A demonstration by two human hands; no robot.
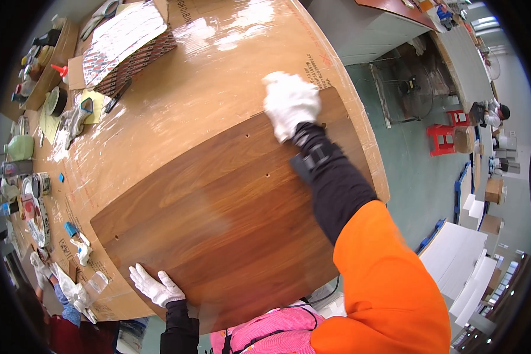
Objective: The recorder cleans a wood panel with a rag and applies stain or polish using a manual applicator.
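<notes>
right hand [290, 105], gloved, clutched on a white cloth at panel's upper right edge | left hand [154, 286] spread flat on lower left edge | dark wooden panel [218, 212] laid on cardboard-covered counter [177, 100] mid-frame | wiping judged underway, most surface left

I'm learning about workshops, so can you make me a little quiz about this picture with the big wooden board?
1. True or false: both hands wear white gloves.
2. Which hand rests at the board's far edge? A) left B) right
3. Fill in: the dark wood board lies on a table covered with brown ______.

Key
1. True: the left hand and the right hand are both gloved in white.
2. B: the right hand is at the far edge of the wood board; the left lies flat on the near corner.
3. Cardboard, on the table.
</notes>
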